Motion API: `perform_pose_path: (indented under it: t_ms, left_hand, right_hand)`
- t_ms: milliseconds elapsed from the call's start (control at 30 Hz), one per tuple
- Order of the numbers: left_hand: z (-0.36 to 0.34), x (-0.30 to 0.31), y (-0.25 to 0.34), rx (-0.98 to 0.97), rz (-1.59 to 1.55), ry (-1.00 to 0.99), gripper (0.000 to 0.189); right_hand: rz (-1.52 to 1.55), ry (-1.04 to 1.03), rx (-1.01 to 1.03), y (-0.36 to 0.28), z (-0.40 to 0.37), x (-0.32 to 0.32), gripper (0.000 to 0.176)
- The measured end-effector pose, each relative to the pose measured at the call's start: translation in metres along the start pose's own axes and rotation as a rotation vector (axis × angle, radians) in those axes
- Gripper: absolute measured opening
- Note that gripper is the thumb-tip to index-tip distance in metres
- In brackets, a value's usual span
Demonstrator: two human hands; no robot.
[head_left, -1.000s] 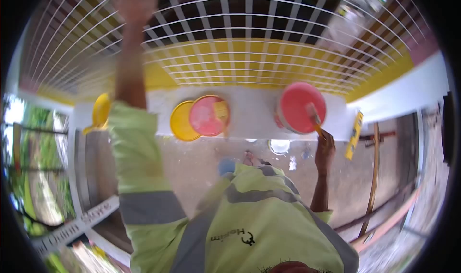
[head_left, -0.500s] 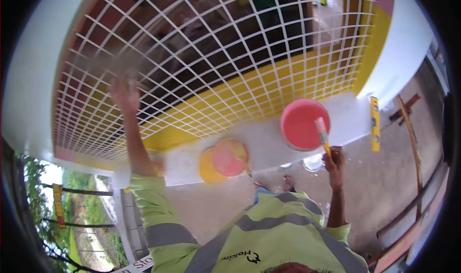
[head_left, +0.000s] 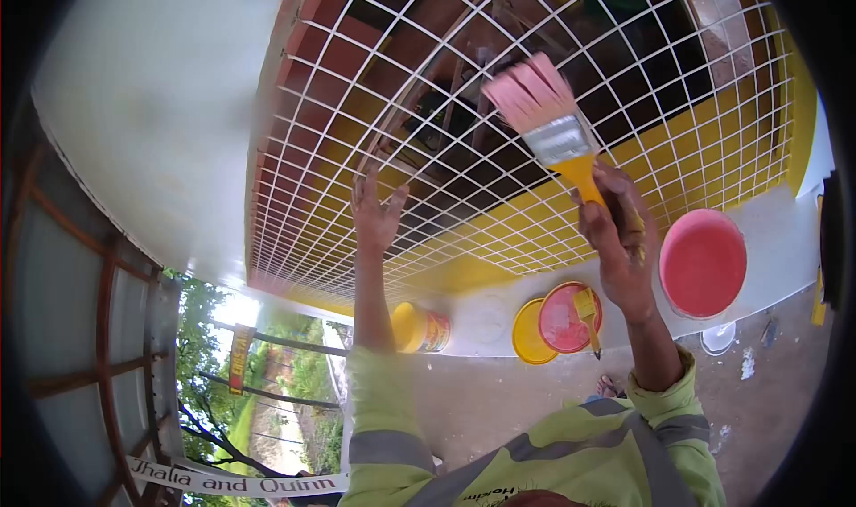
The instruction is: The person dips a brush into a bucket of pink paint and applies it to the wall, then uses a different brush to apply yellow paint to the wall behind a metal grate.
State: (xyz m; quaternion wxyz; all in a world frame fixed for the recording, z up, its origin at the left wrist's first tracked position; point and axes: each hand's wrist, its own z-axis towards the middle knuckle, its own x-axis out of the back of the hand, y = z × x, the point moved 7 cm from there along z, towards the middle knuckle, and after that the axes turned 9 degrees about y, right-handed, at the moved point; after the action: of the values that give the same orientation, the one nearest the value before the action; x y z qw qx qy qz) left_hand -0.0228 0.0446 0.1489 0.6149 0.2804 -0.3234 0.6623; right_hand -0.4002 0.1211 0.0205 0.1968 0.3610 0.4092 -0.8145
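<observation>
The person's vest [head_left: 580, 445] is nearest, pale green with grey bands. The right hand [head_left: 621, 239] comes up beyond it, fingers wrapped round the yellow handle of a wide paintbrush [head_left: 560, 140]; the brush slants up to the left in front of the wire grid, its bristles coated pink. To its left, well apart from the brush, the left hand [head_left: 376, 214] is raised before the grid with its fingers spread wide and nothing in them; I cannot tell whether the fingertips touch the wire. Below the hands runs a white ledge [head_left: 776, 248]. A bucket [head_left: 695, 314] of pink paint stands on it, just beside the right wrist. Left of that wrist a pink-smeared lid [head_left: 562, 321] overlaps a yellow lid [head_left: 528, 339], and a smaller brush [head_left: 584, 305] with yellow bristles lies across the pink one. A yellow tub [head_left: 408, 327] sits further left on the ledge. The white wire grid [head_left: 308, 230] spans an opening above a yellow wall. Off to the left, a sign [head_left: 241, 482] reads "Thalia and Quinn", with trees [head_left: 201, 329] beyond.
</observation>
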Motion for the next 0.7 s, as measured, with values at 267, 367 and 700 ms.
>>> perform_pose_path:
  t_ms: [267,367,700]
  left_hand:
    - [-0.003,0.001,0.014,-0.103,0.005,-0.168,0.109]
    - [-0.001,0.005,0.017,-0.072,-0.009,-0.235,0.111]
    - [-0.006,-0.024,-0.028,-0.088,0.006,-0.438,0.113]
  right_hand:
    - [0.353,0.015,0.124,0.032,0.056,-0.120,0.036]
    - [0.407,0.074,0.184,0.034,0.075,-0.148,0.036]
    - [0.242,0.075,0.389,0.039,0.085,-0.211,0.033]
